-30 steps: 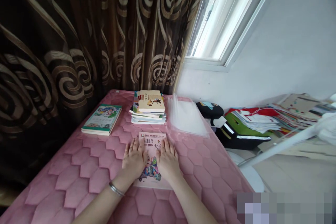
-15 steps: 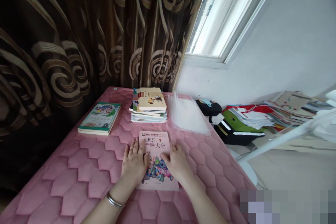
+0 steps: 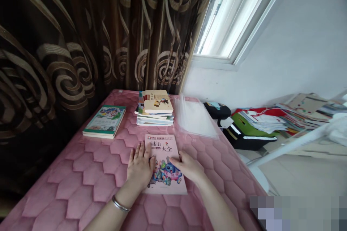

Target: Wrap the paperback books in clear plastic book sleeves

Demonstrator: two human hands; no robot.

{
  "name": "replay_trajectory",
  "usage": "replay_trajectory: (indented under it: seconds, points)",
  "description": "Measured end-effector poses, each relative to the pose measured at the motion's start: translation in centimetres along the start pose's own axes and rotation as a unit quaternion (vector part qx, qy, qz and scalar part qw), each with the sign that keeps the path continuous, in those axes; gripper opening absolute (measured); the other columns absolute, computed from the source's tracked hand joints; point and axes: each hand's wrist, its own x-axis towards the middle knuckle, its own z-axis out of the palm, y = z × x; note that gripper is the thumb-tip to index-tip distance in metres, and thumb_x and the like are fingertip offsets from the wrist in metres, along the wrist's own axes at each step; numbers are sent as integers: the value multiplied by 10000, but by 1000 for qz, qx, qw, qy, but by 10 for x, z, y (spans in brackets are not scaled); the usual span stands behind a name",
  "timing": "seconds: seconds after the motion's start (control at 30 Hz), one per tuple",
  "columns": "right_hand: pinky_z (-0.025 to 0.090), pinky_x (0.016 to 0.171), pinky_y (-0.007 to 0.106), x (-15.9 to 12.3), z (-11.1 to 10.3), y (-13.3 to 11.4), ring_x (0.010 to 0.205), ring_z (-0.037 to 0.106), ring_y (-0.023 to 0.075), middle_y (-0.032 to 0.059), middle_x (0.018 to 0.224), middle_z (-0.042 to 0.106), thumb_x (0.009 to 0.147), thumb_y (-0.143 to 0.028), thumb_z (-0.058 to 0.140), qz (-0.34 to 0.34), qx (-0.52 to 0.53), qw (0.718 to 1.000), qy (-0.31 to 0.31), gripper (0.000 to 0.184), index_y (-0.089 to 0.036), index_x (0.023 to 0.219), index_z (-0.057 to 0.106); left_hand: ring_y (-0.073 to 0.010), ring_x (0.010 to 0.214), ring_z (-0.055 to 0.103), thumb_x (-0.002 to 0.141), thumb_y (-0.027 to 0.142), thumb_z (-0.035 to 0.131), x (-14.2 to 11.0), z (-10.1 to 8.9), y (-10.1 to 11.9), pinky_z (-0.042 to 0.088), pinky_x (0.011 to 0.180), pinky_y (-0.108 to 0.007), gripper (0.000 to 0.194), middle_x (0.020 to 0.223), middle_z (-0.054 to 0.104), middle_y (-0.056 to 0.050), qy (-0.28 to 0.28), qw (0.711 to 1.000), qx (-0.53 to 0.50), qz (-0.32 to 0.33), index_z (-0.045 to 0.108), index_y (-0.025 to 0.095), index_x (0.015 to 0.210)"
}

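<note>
A pink paperback book (image 3: 168, 184) with cartoon figures on its cover lies flat on the pink quilted mattress (image 3: 108, 195). My left hand (image 3: 139, 168) rests flat over its left side, fingers stretched out and thumb on the cover. At the right edge, my right hand (image 3: 189, 166) grips the book, the thumb on top and the other fingers curled at the side, their tips partly hidden. A silver bracelet (image 3: 120, 205) circles my left wrist.
Beyond the pink book stands a stack of books (image 3: 158, 103). Green-covered books (image 3: 104, 121) lie at the left, clear plastic sleeves (image 3: 196, 117) at the right. Past the mattress edge are a green and black box (image 3: 246, 133), papers, and a white pole (image 3: 287, 148).
My right hand has slid off the cover to the book's right edge, its fingers going from flat to curled. The left hand stays flat on the left side.
</note>
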Motion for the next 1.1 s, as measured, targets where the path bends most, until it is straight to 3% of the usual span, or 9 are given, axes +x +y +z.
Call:
replay_trajectory:
  seconds: [0.2,0.43,0.57,0.67,0.77,0.83,0.9,1.0,1.1]
  points:
    - [531,807,362,13,10,22,917,692,268,76,958,752,578,-330,760,24,266,962,-59,418,-149,946,679,-255,1416,305,945,342,382,0,-1,0,244,1156,-489,546,1522,341,-125,4,1000,8,1,340,189,1468]
    - [533,788,378,13,14,18,844,702,271,73,868,755,578,-379,784,15,335,942,-11,405,-143,888,672,-260,1411,316,958,353,353,0,3,-5,264,1146,-493,550,1512,364,-129,11,1000,-15,8,318,173,1476]
    - [532,832,402,6,-2,4,913,688,287,91,973,744,656,-447,731,-68,285,955,37,424,-159,959,662,-258,1397,345,960,353,355,1,5,-8,282,1132,-503,522,1507,383,-112,31,999,-38,14,349,219,1465]
    - [521,886,384,-7,-19,-3,1023,658,270,104,1146,697,786,-478,625,-161,213,954,135,472,-181,1152,605,-246,1350,419,967,320,338,3,2,-11,316,1115,-476,490,1467,451,-119,37,997,-69,1,402,180,1432]
    - [519,877,379,-21,-25,-2,1031,652,269,128,1174,680,878,-454,534,-223,59,927,295,457,-183,1244,561,-248,1291,483,949,275,372,9,-2,-15,377,1066,-469,450,1414,513,-141,41,992,-116,-34,476,130,1361]
    - [505,883,381,-27,-22,-1,1004,656,271,144,1132,694,916,-392,489,-260,-76,895,354,390,-175,1224,589,-254,1242,526,919,247,413,15,-3,-23,420,1022,-480,396,1388,537,-137,50,984,-161,-54,543,144,1278]
    - [491,891,370,-29,-14,-2,1003,651,256,135,1126,698,947,-298,424,-301,-198,875,323,345,-190,1219,608,-246,1184,567,895,218,424,23,-2,-36,453,993,-466,336,1323,585,-129,86,971,-214,-64,606,158,1171]
    - [493,848,336,-28,5,-8,1000,638,225,93,1115,707,948,-151,369,-346,-343,855,178,379,-230,1228,613,-226,1093,617,857,157,409,35,3,-63,486,970,-411,302,1121,678,-129,156,938,-300,-83,651,154,1039]
    - [505,758,312,-28,24,-13,937,641,223,86,1024,725,892,-73,446,-375,-429,822,32,367,-205,1177,636,-227,949,680,849,155,399,44,7,-84,545,870,-387,292,983,716,-133,166,917,-342,-120,653,138,991]
